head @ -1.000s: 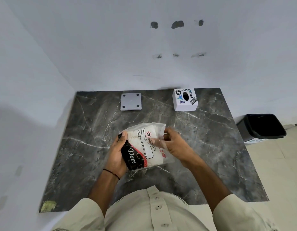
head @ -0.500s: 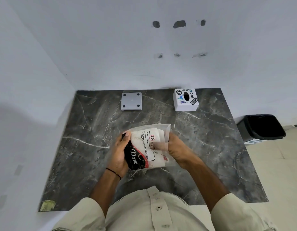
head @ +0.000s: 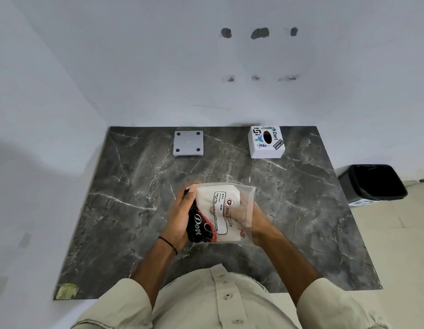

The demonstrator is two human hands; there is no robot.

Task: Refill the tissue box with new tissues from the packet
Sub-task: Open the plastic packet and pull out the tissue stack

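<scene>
Centre of frame, head view, I log the following.

1. Packet [head: 207, 230]: clear film, with a dark "Dove" print at its left end and white tissues [head: 206, 198] inside. It sits over the dark marble table [head: 135, 210]. I cannot tell whether it touches the slab.
2. Left hand [head: 180, 217]: fingers curled round the packet's dark left end, holding it firmly. There is a black band on the wrist.
3. Right hand [head: 251, 217]: seen through the clear film at the packet's right side, with the thumb laid across the white stack and pinching the tissues.
4. Tissue box [head: 265, 148]: white and stickered, with a dark oval slot on top. It stands at the table's far edge, upper right of centre, well apart from the packet.
5. Grey square plate [head: 188, 143]: four dark dots, far edge, left of the box.
6. Black bin [head: 372, 184]: on the floor at the right of the frame.
</scene>
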